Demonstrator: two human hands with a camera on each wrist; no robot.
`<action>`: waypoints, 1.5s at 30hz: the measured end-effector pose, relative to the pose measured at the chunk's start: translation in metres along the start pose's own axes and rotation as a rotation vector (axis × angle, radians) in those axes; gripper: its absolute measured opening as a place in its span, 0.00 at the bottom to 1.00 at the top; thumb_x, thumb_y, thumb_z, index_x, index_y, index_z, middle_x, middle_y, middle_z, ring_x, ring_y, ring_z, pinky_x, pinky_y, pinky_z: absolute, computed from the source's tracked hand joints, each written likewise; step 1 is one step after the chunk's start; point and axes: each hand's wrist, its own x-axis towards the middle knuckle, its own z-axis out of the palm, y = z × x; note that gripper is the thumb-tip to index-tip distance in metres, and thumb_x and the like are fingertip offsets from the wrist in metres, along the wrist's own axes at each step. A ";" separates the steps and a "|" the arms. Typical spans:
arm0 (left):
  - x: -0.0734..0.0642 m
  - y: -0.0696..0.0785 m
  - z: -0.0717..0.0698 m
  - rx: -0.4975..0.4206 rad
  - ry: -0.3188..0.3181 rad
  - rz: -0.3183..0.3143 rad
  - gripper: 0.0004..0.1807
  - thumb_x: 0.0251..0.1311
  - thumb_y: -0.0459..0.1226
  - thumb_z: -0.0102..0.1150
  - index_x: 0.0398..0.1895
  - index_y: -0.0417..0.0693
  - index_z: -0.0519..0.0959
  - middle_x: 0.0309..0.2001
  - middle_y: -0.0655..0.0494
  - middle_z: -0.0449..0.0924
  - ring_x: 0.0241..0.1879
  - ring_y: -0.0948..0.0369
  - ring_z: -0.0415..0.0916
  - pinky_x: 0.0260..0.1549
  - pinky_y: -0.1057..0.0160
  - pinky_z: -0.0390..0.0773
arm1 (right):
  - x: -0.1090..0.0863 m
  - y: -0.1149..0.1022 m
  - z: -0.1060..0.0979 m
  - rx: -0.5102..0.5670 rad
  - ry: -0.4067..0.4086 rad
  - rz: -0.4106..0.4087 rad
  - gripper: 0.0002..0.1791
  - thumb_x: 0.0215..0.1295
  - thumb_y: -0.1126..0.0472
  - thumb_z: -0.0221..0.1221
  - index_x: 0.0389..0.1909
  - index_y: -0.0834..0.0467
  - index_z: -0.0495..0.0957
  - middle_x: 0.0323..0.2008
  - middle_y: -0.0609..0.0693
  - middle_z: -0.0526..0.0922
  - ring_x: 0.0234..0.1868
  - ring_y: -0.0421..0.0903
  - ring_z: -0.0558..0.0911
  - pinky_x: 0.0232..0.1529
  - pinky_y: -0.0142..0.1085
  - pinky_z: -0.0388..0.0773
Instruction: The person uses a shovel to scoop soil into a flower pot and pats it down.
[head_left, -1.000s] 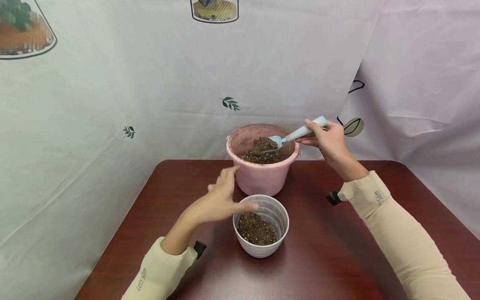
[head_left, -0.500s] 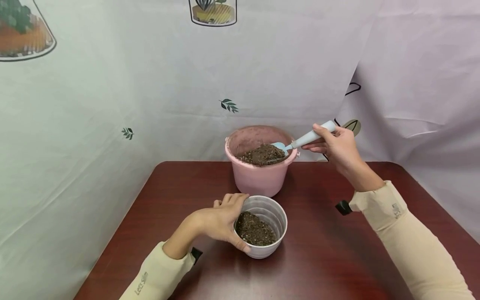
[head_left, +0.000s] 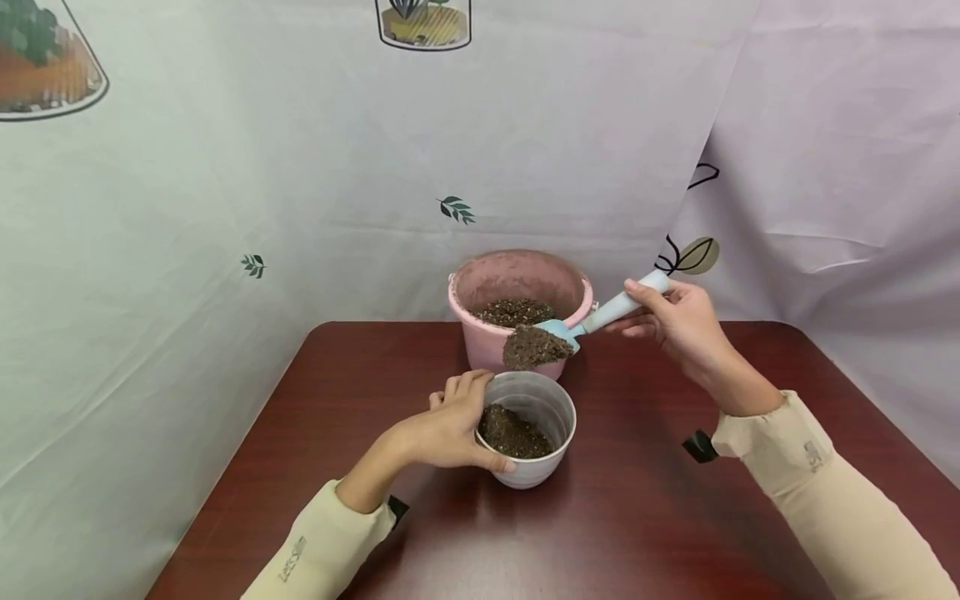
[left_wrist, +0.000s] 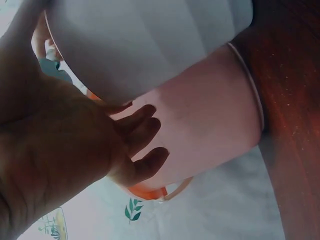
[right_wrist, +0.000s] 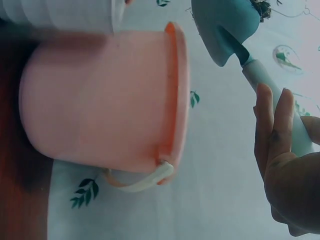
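Observation:
My right hand (head_left: 686,333) grips the pale handle of a light blue garden trowel (head_left: 558,328). Dark potting soil (head_left: 534,347) is heaped on its blade, which hangs over the near rim of a pink bucket (head_left: 487,333), above the far side of a white plant pot (head_left: 528,473). My left hand (head_left: 446,425) holds the pot at its left side, thumb across the near rim and fingers towards the back. Soil (head_left: 513,433) covers the pot's bottom. The left wrist view shows the fingers (left_wrist: 145,127) beside the pot's wall (left_wrist: 150,45); the right wrist view shows the trowel blade's underside (right_wrist: 225,27).
The bucket stands right behind the pot, with more soil (head_left: 517,312) inside and a pale handle (right_wrist: 145,182) hanging at its side. Both are on a dark red wooden table (head_left: 630,533). A white printed cloth (head_left: 337,167) hangs behind the table.
My left hand has come down onto the white pot, which has moved a little towards the bucket. The loaded trowel has moved from inside the bucket towards me, over its near rim.

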 end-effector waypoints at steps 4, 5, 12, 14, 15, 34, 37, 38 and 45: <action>0.003 -0.002 0.001 -0.005 0.044 0.002 0.63 0.44 0.59 0.75 0.75 0.38 0.51 0.71 0.40 0.51 0.68 0.43 0.47 0.50 0.42 0.56 | -0.005 0.008 0.001 -0.018 -0.004 0.029 0.08 0.70 0.62 0.60 0.35 0.64 0.79 0.27 0.58 0.87 0.27 0.49 0.88 0.28 0.33 0.82; 0.003 -0.002 0.001 -0.007 0.051 0.003 0.63 0.43 0.59 0.75 0.75 0.38 0.51 0.70 0.40 0.52 0.67 0.43 0.48 0.49 0.42 0.57 | -0.007 0.010 0.001 -0.029 -0.002 0.037 0.07 0.70 0.62 0.61 0.35 0.64 0.79 0.27 0.58 0.87 0.27 0.49 0.88 0.28 0.33 0.82; 0.006 -0.007 0.002 -0.035 0.057 0.002 0.63 0.43 0.59 0.76 0.75 0.39 0.51 0.70 0.41 0.54 0.66 0.44 0.50 0.48 0.43 0.57 | -0.012 0.025 0.001 -0.171 0.011 0.048 0.11 0.69 0.60 0.62 0.38 0.67 0.78 0.28 0.54 0.88 0.27 0.50 0.88 0.29 0.36 0.83; 0.006 -0.008 0.002 -0.046 0.060 -0.001 0.62 0.43 0.58 0.76 0.75 0.39 0.52 0.69 0.41 0.55 0.65 0.45 0.51 0.47 0.45 0.57 | -0.013 0.029 0.002 -0.205 0.003 0.038 0.12 0.69 0.60 0.62 0.38 0.67 0.78 0.29 0.53 0.88 0.28 0.50 0.88 0.30 0.38 0.84; 0.006 -0.008 0.001 -0.051 0.062 -0.003 0.62 0.43 0.58 0.76 0.74 0.40 0.53 0.68 0.42 0.56 0.64 0.45 0.52 0.46 0.45 0.57 | -0.013 0.031 0.002 -0.220 0.000 0.030 0.11 0.69 0.60 0.62 0.38 0.67 0.78 0.29 0.53 0.88 0.28 0.51 0.88 0.30 0.39 0.84; 0.005 -0.010 0.001 -0.073 0.020 -0.032 0.60 0.49 0.59 0.72 0.77 0.44 0.49 0.71 0.43 0.53 0.65 0.47 0.51 0.52 0.38 0.57 | -0.014 0.042 0.006 -0.405 -0.037 -0.051 0.11 0.68 0.61 0.64 0.36 0.67 0.78 0.27 0.54 0.87 0.27 0.55 0.87 0.28 0.46 0.83; 0.005 -0.010 0.002 -0.083 0.015 -0.035 0.60 0.49 0.59 0.72 0.78 0.45 0.49 0.71 0.42 0.52 0.66 0.46 0.51 0.53 0.34 0.56 | -0.013 0.040 0.005 -0.436 -0.055 -0.063 0.11 0.67 0.61 0.64 0.35 0.67 0.78 0.27 0.55 0.88 0.27 0.55 0.87 0.29 0.48 0.83; 0.005 -0.010 0.002 -0.087 0.013 -0.035 0.60 0.50 0.59 0.72 0.78 0.45 0.49 0.71 0.42 0.52 0.66 0.46 0.50 0.53 0.33 0.56 | -0.012 0.040 0.005 -0.446 -0.059 -0.068 0.11 0.67 0.61 0.64 0.35 0.67 0.78 0.27 0.55 0.88 0.27 0.55 0.87 0.29 0.48 0.83; 0.004 -0.011 0.002 -0.085 0.000 -0.045 0.61 0.51 0.60 0.71 0.78 0.43 0.47 0.72 0.42 0.50 0.67 0.45 0.50 0.54 0.30 0.55 | -0.013 0.032 0.006 -0.497 -0.071 -0.123 0.11 0.67 0.61 0.64 0.36 0.67 0.78 0.28 0.55 0.88 0.27 0.51 0.88 0.28 0.48 0.83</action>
